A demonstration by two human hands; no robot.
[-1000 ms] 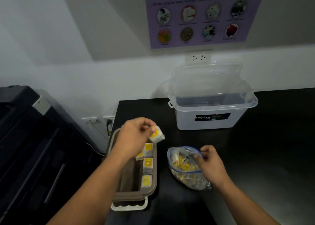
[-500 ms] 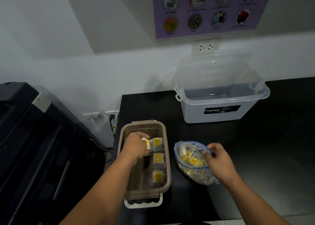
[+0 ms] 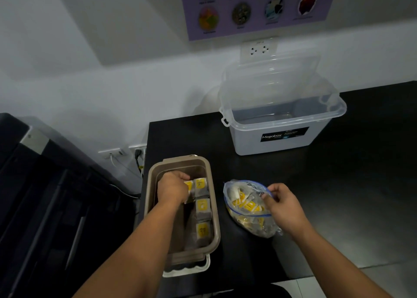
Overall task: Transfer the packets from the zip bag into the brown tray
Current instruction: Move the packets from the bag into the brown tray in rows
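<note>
The brown tray (image 3: 215, 207) stands at the left edge of the black table. Three yellow-and-grey packets (image 3: 203, 207) lie in a row along its right wall. My left hand (image 3: 172, 188) is down inside the tray's far end, fingers closed on another packet (image 3: 189, 188) beside the top one of the row. The clear zip bag (image 3: 248, 209) with a blue seal lies open to the right of the tray, holding several yellow packets. My right hand (image 3: 282, 204) pinches the bag's right rim.
A clear lidded storage box (image 3: 282, 126) stands open at the back of the black table (image 3: 338, 196). A dark machine (image 3: 45, 207) stands left of the table. A white handle (image 3: 187, 269) sticks out under the tray's near end.
My left hand carried a packet from above the tray's right side down into the tray's far end. My right hand has stayed on the bag's rim. The camera tilted down.
</note>
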